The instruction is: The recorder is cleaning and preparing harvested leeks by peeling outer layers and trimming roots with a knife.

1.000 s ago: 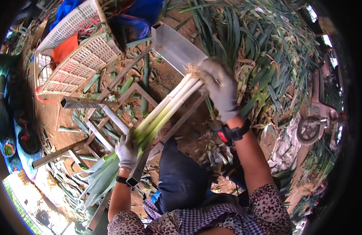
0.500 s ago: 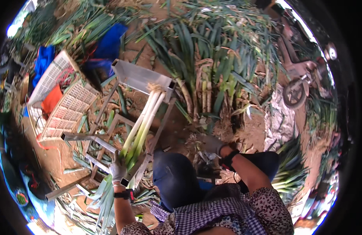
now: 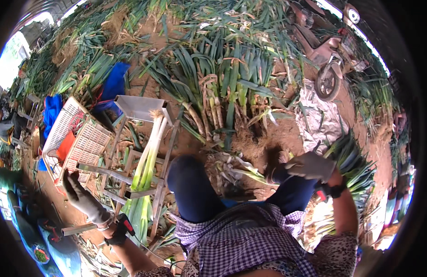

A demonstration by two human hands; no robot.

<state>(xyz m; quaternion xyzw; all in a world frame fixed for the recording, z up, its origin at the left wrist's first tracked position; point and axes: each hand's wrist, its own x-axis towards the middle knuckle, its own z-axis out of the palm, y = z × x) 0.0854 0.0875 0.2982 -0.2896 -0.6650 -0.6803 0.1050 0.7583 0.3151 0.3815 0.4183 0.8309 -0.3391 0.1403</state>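
Observation:
Several trimmed leeks lie lengthwise on a metal frame stand, root ends against the metal trough at its far end, green leaves hanging toward me. My left hand, in a pale glove, is off to the left of the leeks, its fingers spread and nothing in it. Over my right knee, my gloved right hand has its fingers stretched to the left, with no object visible in it. A loose leek lies on the ground between my knees and that hand.
Untrimmed leeks are heaped ahead. A plastic basket with an orange item stands left of the stand. To the right are a pale sheet, a two-wheeler and a leek bundle. Blue bags lie lower left.
My left hand has let go of the leeks on the stand and swung left, opening. My right hand has risen from the ground litter and moved right. The view has shifted.

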